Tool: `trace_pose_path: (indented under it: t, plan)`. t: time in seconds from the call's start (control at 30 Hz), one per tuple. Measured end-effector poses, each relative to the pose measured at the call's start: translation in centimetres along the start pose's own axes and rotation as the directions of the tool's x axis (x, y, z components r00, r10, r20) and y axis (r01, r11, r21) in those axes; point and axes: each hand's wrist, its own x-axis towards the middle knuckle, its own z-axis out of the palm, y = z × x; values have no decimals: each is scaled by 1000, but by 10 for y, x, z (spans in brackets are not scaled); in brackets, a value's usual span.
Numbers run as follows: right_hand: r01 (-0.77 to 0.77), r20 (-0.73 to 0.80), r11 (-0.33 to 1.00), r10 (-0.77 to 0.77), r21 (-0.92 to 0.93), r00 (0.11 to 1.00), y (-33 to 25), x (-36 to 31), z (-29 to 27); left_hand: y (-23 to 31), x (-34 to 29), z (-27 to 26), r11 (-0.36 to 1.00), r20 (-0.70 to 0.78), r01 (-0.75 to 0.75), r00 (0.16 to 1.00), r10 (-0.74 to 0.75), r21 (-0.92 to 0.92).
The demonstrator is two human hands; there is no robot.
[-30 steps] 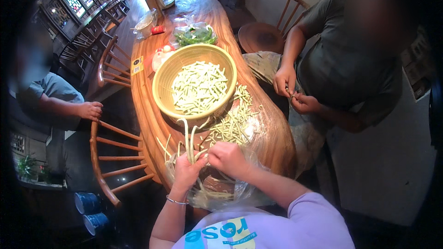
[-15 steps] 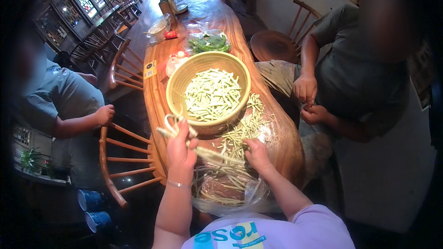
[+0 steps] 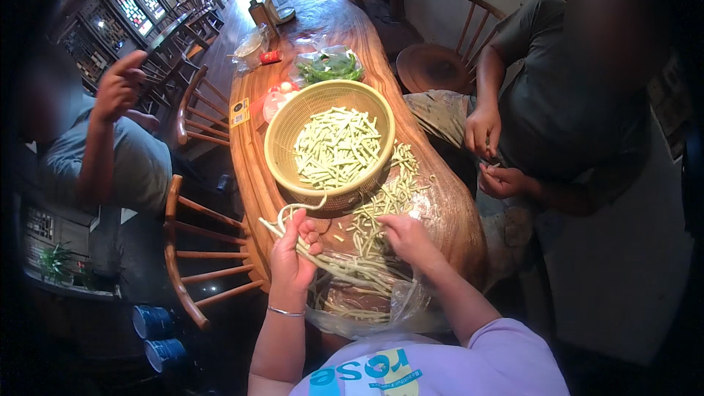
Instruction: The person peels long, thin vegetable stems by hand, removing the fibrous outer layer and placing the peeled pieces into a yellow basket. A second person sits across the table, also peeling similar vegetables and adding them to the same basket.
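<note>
My left hand is closed round several long green beans. Their ends curl out above my thumb, and one arches toward the basket. My right hand is pinched over the broken bean pieces on the table; its fingertips hide whatever is between them. Below my hands, whole long beans lie on a clear plastic bag at the near table end. Just beyond my hands stands a yellow woven plastic basket, holding a heap of short bean pieces.
The wooden table also bears bagged green vegetables, a pink bag, a red can and a bottle. Wooden chairs stand left. One person sits left, another right, hands working small pieces.
My left hand has lowered slightly with the long beans. My right hand has shifted slightly left. The person at left has raised a hand.
</note>
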Motion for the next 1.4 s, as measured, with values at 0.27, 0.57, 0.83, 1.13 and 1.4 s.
trace_pose_path:
  t: [0.27, 0.57, 0.83, 1.13, 1.4]
  plan:
    - [-302, 594, 836, -34, 458, 804, -50, -29, 28, 9, -32, -8, 998, 20, -25, 999, 26, -55]
    - [-321, 593, 751, -115, 577, 797, -78, -9, -28, 40, -39, 12, 928, -12, -173, 982, 187, 330]
    - [-448, 740, 810, 27, 378, 672, -103, -37, -36, 36, -44, 11, 945, -77, -163, 978, 192, 283]
    - [-502, 425, 264, 298, 824, 855, -78, -42, -38, 27, -39, -5, 940, -89, -151, 978, 186, 306]
    - [-518, 532, 365, 69, 774, 844, -81, -43, -64, 17, -34, 7, 932, -136, -191, 961, 242, 308]
